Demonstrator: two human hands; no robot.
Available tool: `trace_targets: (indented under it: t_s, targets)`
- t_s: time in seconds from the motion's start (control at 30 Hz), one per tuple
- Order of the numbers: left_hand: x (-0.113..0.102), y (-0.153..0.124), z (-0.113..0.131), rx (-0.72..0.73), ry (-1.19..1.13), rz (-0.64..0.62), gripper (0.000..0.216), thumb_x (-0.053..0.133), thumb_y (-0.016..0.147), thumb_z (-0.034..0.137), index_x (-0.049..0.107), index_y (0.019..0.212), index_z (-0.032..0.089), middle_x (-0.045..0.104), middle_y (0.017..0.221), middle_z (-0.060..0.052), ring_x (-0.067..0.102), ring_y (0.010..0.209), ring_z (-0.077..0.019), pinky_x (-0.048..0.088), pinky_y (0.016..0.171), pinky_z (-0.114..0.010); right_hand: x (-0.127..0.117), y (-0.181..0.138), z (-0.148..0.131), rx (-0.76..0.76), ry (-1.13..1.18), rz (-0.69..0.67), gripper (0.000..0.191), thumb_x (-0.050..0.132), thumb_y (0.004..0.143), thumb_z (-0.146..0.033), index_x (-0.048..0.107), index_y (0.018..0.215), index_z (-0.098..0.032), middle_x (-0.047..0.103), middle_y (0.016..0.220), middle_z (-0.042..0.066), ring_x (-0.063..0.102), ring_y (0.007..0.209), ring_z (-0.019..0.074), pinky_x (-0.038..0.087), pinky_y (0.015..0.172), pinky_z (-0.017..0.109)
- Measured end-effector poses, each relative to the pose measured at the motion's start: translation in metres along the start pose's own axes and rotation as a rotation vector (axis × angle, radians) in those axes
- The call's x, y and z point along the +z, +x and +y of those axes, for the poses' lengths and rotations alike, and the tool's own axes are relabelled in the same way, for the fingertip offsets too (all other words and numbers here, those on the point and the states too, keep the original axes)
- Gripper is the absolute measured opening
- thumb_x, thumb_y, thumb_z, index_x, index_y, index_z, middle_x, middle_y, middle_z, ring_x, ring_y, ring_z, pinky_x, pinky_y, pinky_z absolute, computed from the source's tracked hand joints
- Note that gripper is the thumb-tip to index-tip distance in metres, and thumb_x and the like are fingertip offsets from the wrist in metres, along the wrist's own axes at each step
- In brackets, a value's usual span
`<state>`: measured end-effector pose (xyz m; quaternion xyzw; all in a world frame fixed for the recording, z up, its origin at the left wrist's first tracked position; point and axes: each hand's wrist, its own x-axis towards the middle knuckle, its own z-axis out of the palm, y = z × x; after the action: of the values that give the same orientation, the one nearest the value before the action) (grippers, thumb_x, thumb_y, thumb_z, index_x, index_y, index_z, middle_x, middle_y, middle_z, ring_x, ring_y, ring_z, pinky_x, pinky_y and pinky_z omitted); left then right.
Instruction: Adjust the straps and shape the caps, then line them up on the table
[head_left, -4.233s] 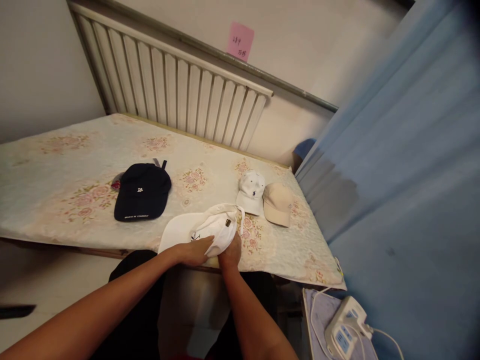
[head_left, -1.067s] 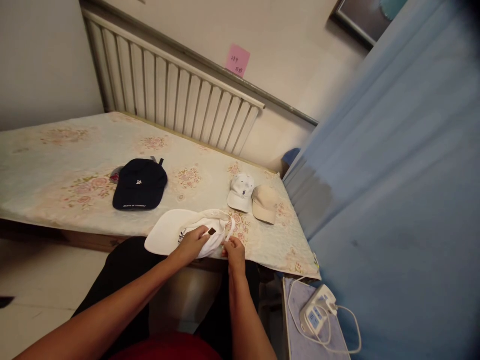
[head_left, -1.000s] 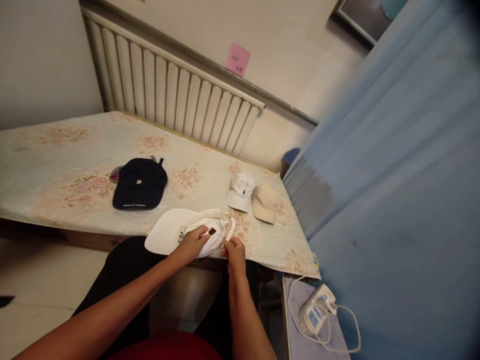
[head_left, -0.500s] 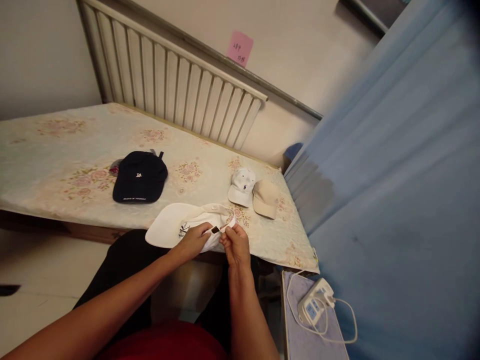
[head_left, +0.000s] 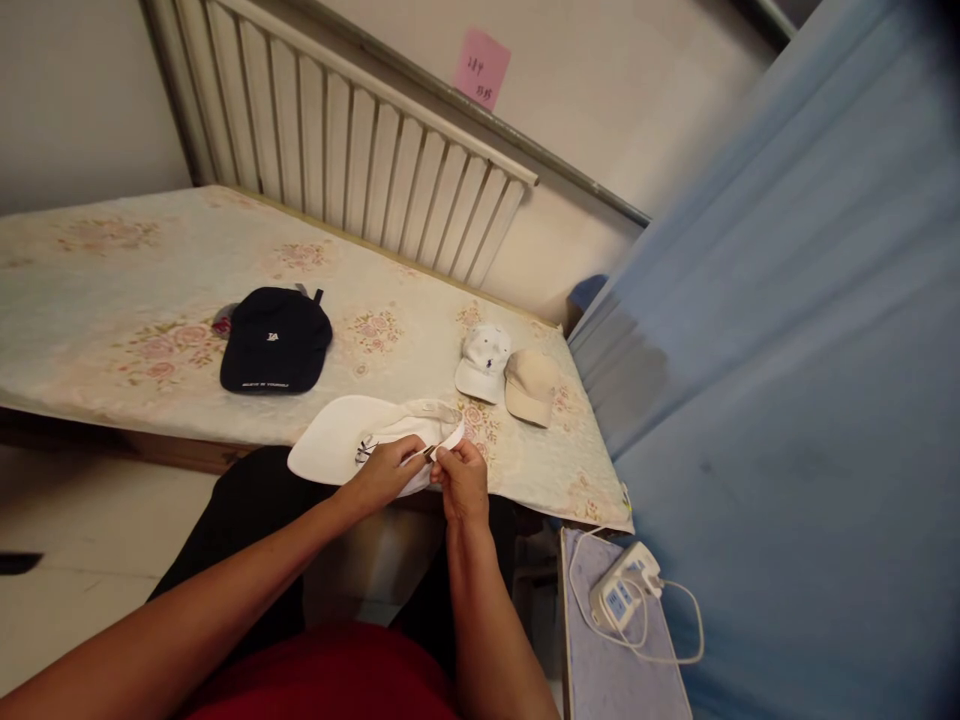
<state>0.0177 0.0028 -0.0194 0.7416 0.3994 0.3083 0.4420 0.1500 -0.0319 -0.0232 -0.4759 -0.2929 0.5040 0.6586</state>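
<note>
A white baseball cap [head_left: 334, 440] with dark lettering lies across my lap at the bed's front edge, brim to the left. My left hand [head_left: 386, 472] grips it beside a small dark buckle [head_left: 429, 454] on the back strap. Close against it, my right hand [head_left: 463, 475] pinches the white strap [head_left: 453, 436] between thumb and fingers. Farther back stand a small white cap [head_left: 482, 365] with a dark logo and a beige cap [head_left: 529, 387], side by side. A black cap [head_left: 275, 342] rests on the left, partly covering a grey and red item [head_left: 223, 319].
The flower-patterned bed [head_left: 405, 370] runs along a radiator [head_left: 360, 150]. A blue curtain [head_left: 780, 380] hangs on the right. On a small side table [head_left: 600, 685] sits a power strip [head_left: 621, 595] with a white cable. A pink note [head_left: 481, 70] is on the wall.
My hands have come closer together at the strap, the right one shifting slightly left. The buckle has tilted and shows less. The view has shifted a little; the other caps stay put.
</note>
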Motion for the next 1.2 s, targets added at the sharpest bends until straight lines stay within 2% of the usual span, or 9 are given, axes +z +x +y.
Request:
trace_targets:
  t_s: [0.23,0.43,0.6,1.2]
  targets:
    - [-0.0026,-0.0014,0.0001,-0.013,0.019,-0.003,0.027,0.043,0.084,0.039,0.056,0.073,0.018,0.053,0.066,0.002,0.048,0.066,-0.0163,0.033,0.064,-0.028,0.0017,-0.0017,-0.0024,0.04,0.053,-0.033,0.019,0.072,0.06,-0.024,0.058,0.069,-0.017,0.056,0.042,-0.006,0.045,0.037,0.0066,0.035,0.043,0.018]
    - [-0.0067,-0.003,0.0014,0.034,-0.076,-0.041,0.028,0.046,0.088,0.04,0.062,0.083,0.017,0.062,0.078,0.0,0.054,0.077,-0.0173,0.037,0.072,-0.028,-0.0002,-0.0025,-0.0027,0.049,0.124,-0.05,0.021,0.075,0.06,-0.025,0.06,0.071,-0.016,0.054,0.044,-0.006,0.044,0.039,0.0061,0.034,0.043,0.019]
    - [-0.0065,-0.0032,-0.0021,0.035,-0.119,-0.037,0.028,0.05,0.087,0.042,0.063,0.084,0.017,0.061,0.078,0.0,0.055,0.077,-0.0171,0.038,0.073,-0.028,0.0003,-0.0025,-0.0013,0.064,0.159,-0.032,0.023,0.076,0.06,-0.025,0.06,0.074,-0.015,0.055,0.046,-0.006,0.046,0.041,0.0062,0.034,0.043,0.019]
    - [-0.0088,-0.0063,-0.0045,0.082,-0.105,-0.06,0.025,0.048,0.086,0.037,0.063,0.08,0.018,0.06,0.074,0.001,0.054,0.073,-0.0156,0.039,0.07,-0.026,-0.0012,-0.0073,-0.0056,0.084,0.094,-0.053,0.022,0.073,0.064,-0.028,0.055,0.069,-0.017,0.05,0.041,-0.008,0.038,0.038,0.0051,0.025,0.042,0.019]
